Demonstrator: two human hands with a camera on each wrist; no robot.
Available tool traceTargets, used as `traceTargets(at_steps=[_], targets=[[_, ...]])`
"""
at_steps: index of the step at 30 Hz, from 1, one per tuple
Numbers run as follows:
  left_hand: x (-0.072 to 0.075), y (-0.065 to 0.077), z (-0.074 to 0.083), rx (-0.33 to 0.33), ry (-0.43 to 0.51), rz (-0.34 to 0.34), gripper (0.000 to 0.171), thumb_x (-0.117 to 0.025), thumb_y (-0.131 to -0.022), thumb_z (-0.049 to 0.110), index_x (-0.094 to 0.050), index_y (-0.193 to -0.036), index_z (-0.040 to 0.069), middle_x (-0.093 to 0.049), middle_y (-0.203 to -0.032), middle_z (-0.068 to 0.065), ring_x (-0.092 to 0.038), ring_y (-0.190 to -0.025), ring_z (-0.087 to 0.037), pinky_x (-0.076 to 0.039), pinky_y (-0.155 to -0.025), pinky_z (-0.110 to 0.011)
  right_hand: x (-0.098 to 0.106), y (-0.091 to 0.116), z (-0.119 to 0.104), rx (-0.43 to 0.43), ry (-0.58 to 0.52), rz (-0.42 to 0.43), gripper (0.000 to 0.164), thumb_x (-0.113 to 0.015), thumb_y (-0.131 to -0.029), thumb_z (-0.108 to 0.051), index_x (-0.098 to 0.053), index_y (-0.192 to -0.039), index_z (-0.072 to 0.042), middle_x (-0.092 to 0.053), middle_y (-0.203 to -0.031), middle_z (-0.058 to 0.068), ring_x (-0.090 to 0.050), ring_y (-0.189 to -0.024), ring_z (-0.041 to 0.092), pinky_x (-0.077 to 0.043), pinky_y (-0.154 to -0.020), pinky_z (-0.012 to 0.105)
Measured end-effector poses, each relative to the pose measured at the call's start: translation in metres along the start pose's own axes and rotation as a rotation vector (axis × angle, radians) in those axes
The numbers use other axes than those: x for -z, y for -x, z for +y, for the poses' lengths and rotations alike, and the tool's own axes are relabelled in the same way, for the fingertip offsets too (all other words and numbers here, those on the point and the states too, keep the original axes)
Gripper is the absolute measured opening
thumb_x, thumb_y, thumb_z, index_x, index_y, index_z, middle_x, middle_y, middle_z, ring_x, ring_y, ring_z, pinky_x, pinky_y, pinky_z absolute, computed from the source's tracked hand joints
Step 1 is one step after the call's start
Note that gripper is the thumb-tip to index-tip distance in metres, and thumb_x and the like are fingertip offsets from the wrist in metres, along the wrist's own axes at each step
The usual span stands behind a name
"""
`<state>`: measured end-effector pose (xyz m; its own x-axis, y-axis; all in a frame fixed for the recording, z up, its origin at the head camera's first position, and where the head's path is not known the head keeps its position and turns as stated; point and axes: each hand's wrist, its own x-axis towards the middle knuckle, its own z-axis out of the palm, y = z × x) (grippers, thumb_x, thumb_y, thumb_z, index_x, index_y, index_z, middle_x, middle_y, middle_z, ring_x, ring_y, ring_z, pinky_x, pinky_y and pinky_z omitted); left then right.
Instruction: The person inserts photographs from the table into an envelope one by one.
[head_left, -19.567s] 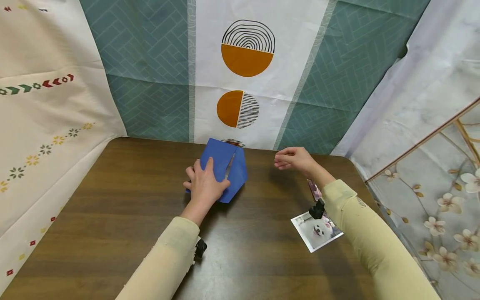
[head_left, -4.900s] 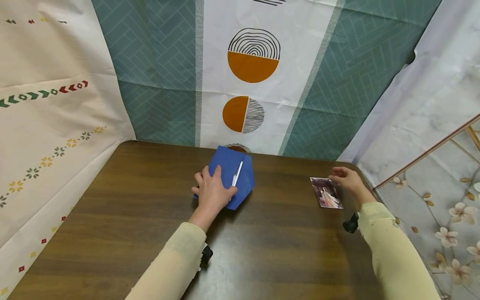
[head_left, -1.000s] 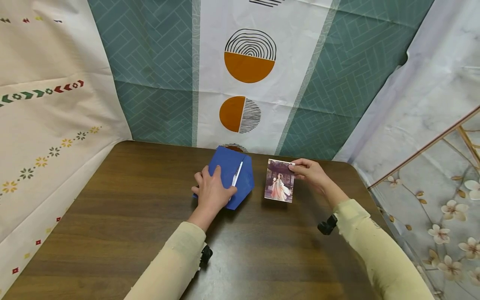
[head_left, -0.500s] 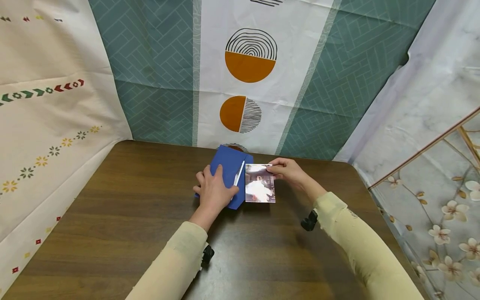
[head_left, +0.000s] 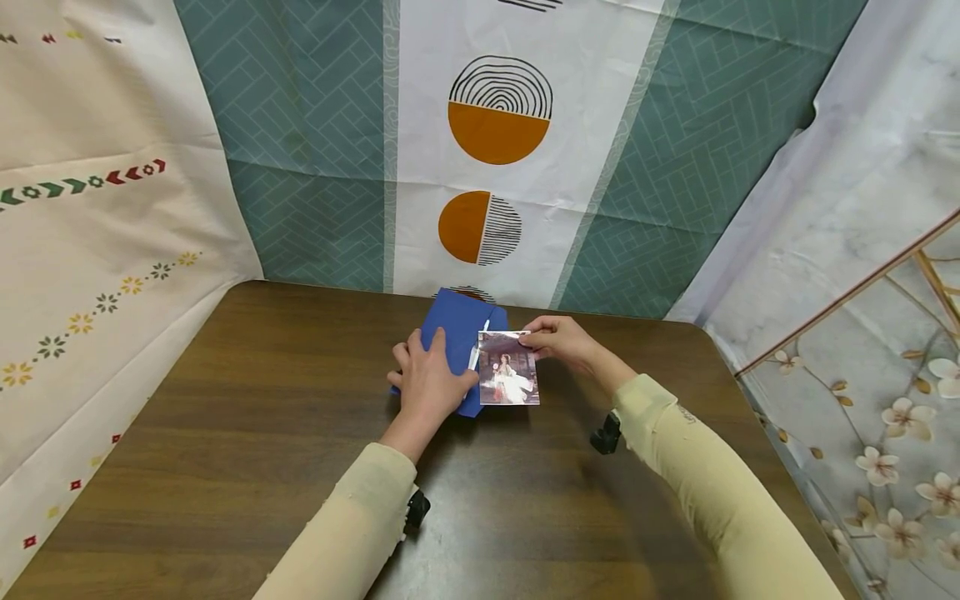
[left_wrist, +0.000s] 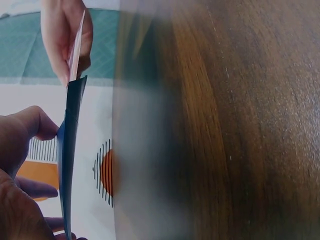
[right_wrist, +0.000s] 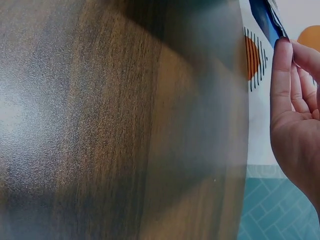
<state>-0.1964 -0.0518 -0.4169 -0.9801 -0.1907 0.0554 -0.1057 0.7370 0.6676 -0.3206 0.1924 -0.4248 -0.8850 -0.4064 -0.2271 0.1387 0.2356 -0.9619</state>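
Observation:
My left hand [head_left: 431,383] grips a blue envelope [head_left: 459,321] from above, fingers spread over its front and thumb near its slit. In the left wrist view the envelope [left_wrist: 69,150] is edge-on, held up off the table, with a fingertip curled round its lower end. A white strip [head_left: 474,357] shows along the slit. My right hand [head_left: 566,342] pinches a photo [head_left: 508,371] of a figure in a pale robe by its upper right corner. The photo's left edge is at the slit and overlaps the envelope's right flap. The envelope's back is hidden.
A brown wooden table [head_left: 300,467] lies under both hands. Patterned cloth hangs close behind its far edge [head_left: 322,287] and along both sides. A black wrist camera [head_left: 606,433] sits on the right sleeve, another wrist camera [head_left: 416,512] on the left.
The right hand picked the photo up from the table's right side and moved it left onto the envelope's flap. The dog photo seen earliest is gone from the table. The left hand keeps its grip.

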Motion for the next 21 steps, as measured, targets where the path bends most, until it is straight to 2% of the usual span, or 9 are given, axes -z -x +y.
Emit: traceTargets(at_steps=[12, 21], targets=[[0.001, -0.001, 0.001, 0.006, 0.003, 0.000, 0.089, -0.085, -0.088, 0.037, -0.045, -0.162, 0.007, -0.027, -0.167, -0.029, -0.021, -0.150, -0.051, -0.029, -0.104, -0.076, 0.001, -0.001, 0.003, -0.016, 0.041, -0.002, 0.006, -0.069, -0.102, 0.000, -0.071, -0.107, 0.000, -0.073, -0.091, 0.000, -0.067, -0.081, 0.014, -0.060, -0.075, 0.027], [0.000, 0.000, 0.003, 0.004, -0.019, -0.016, 0.092, -0.085, -0.088, 0.043, -0.046, -0.161, 0.005, -0.028, -0.166, -0.029, -0.022, -0.149, -0.051, -0.029, -0.106, -0.076, -0.012, -0.013, 0.001, 0.015, -0.016, 0.068, 0.008, -0.071, -0.101, -0.002, -0.071, -0.109, 0.002, -0.076, -0.089, 0.000, -0.071, -0.079, 0.013, -0.062, -0.074, 0.028]])
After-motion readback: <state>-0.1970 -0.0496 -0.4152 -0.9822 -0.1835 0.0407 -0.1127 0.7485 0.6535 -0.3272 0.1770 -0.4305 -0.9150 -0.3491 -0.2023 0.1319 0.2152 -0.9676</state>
